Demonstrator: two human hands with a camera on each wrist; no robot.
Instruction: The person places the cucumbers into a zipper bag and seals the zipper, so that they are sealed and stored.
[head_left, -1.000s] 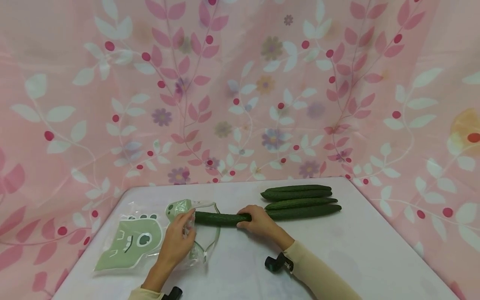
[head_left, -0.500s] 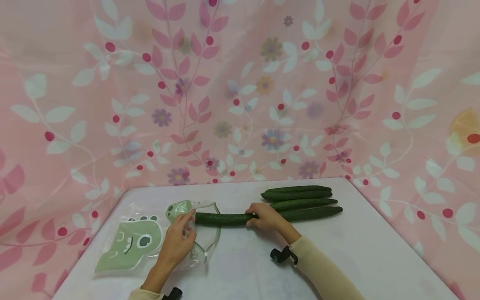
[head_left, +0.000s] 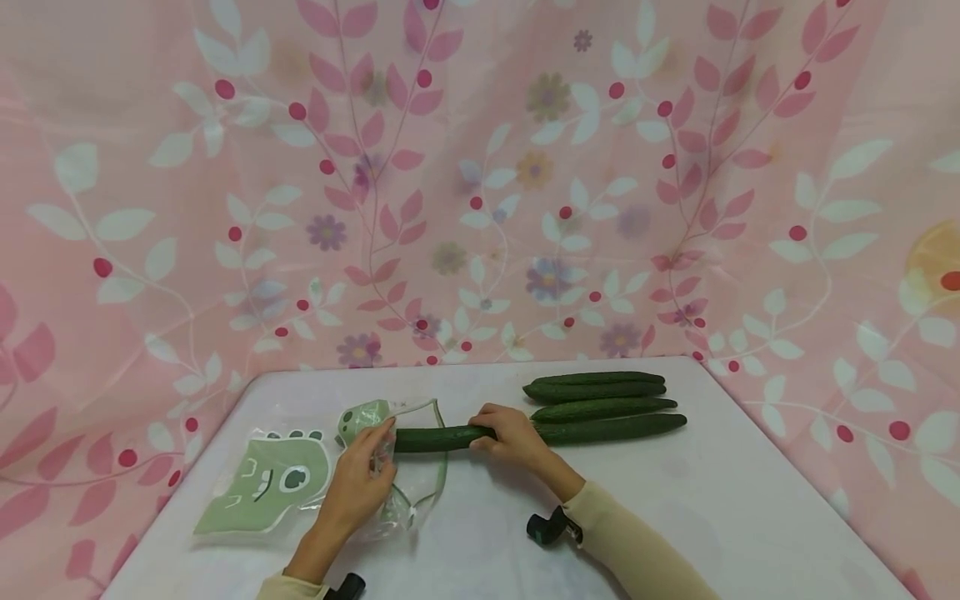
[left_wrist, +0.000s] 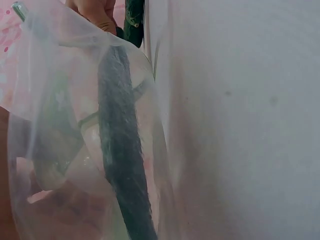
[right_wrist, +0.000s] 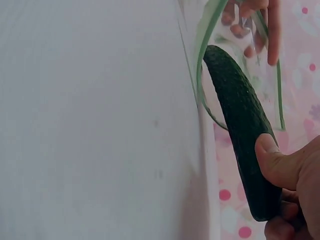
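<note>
My left hand (head_left: 356, 483) pinches the rim of a clear plastic bag (head_left: 431, 492) with green edging and a green dinosaur print. Its mouth faces right. My right hand (head_left: 513, 442) grips a dark green cucumber (head_left: 435, 438) near its right end, thumb on top. The cucumber's left part is inside the bag, seen through the cloudy plastic in the left wrist view (left_wrist: 120, 130). In the right wrist view, the bag's green edging (right_wrist: 201, 65) curves around the cucumber (right_wrist: 240, 110), and fingers of the left hand (right_wrist: 272, 30) show by the mouth.
Several more cucumbers (head_left: 611, 429) lie side by side at the back right of the white table (head_left: 675, 517). Left of the left hand, a flat clear bag with a green dinosaur face (head_left: 258, 492) lies on the cloth. A pink floral curtain (head_left: 480, 183) hangs behind.
The right hand first drew the cucumber a little to the right, then moved it back left, so less of it shows outside the bag. The left hand stays nearly in place.
</note>
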